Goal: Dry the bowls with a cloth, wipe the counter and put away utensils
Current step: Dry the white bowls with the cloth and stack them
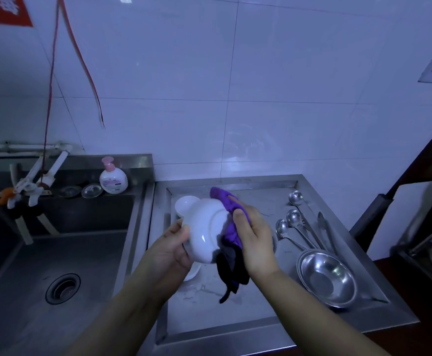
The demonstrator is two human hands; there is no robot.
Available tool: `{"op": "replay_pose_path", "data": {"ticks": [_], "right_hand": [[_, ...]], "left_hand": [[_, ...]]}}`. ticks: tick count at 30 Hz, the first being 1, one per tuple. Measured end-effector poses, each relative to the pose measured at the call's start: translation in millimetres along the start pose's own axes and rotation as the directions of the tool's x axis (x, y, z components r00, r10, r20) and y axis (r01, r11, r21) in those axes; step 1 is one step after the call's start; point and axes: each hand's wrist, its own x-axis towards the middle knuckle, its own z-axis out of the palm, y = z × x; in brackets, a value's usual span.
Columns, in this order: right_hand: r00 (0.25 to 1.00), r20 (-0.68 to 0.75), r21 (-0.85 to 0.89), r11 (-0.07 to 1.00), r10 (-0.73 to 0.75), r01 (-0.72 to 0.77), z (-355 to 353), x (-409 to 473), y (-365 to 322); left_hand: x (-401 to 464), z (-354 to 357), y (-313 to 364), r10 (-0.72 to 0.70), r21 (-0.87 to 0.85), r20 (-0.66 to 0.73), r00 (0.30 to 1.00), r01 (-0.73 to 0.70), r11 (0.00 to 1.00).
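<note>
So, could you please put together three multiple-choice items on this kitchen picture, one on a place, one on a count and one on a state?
1. Where does the pink-topped soap bottle stand?
A. on the ledge behind the sink
B. inside the steel bowls
C. on the floor

2. How many ladles lie on the drainboard?
A. one
B. three
C. six

3. What is the right hand doing?
A. hanging idle
B. holding a ladle
C. pressing the purple cloth to the white bowl

Answers:
1 A: the bottle stands on the steel ledge at the back of the sink.
2 B: three round ladle heads show side by side right of the hands.
3 C: its fingers curl round the cloth against the bowl's underside, while the left hand grips the bowl's rim.
</note>
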Motion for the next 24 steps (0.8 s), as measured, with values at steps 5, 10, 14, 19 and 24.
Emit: {"op": "replay_pose_path", "data": {"ticks": [5, 10, 14, 19, 24], "right_hand": [[0.989, -0.133, -0.046, 0.997, -0.061, 0.055, 12, -25, 13], [0.905, -0.154, -0.501, 0.820, -0.397, 0.275, 5, -37, 28], [0.786, 0.048, -0.716, 0.527, -0.617, 0.458, -12, -36, 43], [0.700, 0.249, -0.765, 0.308, -0.669, 0.566, -51, -37, 67], [0.689, 0.307, -0.723, 0.310, -0.656, 0.617, -105, -37, 92]], "left_hand": [[7, 13, -3, -0.050, -0.208, -0.054, 0.997, 0.038, 0.977], [17, 23, -16, -0.161, -0.342, -0.144, 0.976, 0.103, 0.934], [25, 34, -33, -0.217, -0.352, -0.195, 0.956, 0.138, 0.926], [36, 47, -59, -0.262, -0.269, -0.237, 0.935, 0.196, 0.943], [49, 66, -93, -0.324, -0.244, -0.317, 0.892, 0.253, 0.936]]}}
